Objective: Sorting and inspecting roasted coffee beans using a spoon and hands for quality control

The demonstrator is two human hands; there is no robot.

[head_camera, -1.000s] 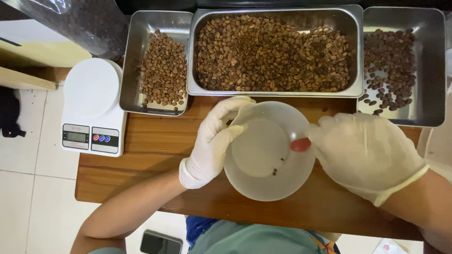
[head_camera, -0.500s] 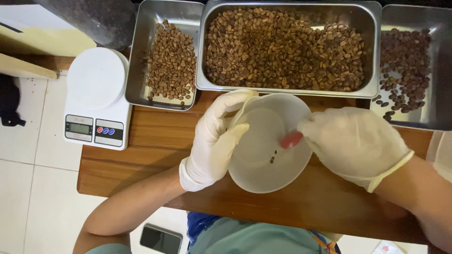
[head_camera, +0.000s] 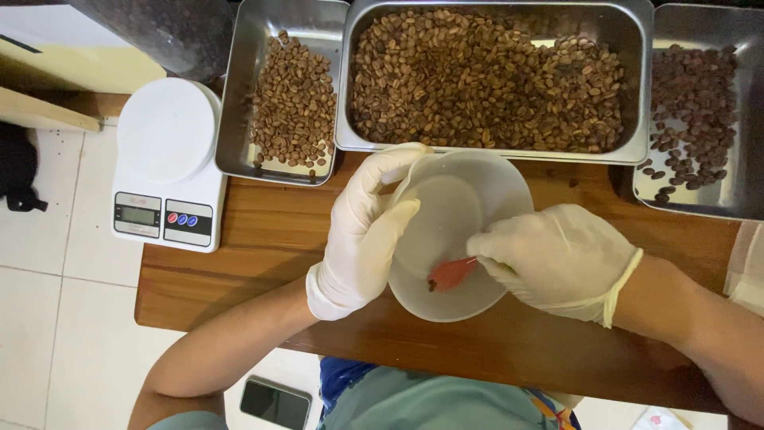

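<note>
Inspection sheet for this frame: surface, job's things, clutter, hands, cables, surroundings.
Surface: wooden table, bare wood at left.
Job's things: white bowl tilted; a small red tool inside it, one dark bean beside its tip.
Clutter: three steel trays of beans, left tray, middle tray, right tray; white kitchen scale.
Hands: gloved left hand grips the bowl's rim; gloved right hand holds the red tool.
Cables: nothing seen.
Surroundings: tiled floor, phone below the table edge.
</note>
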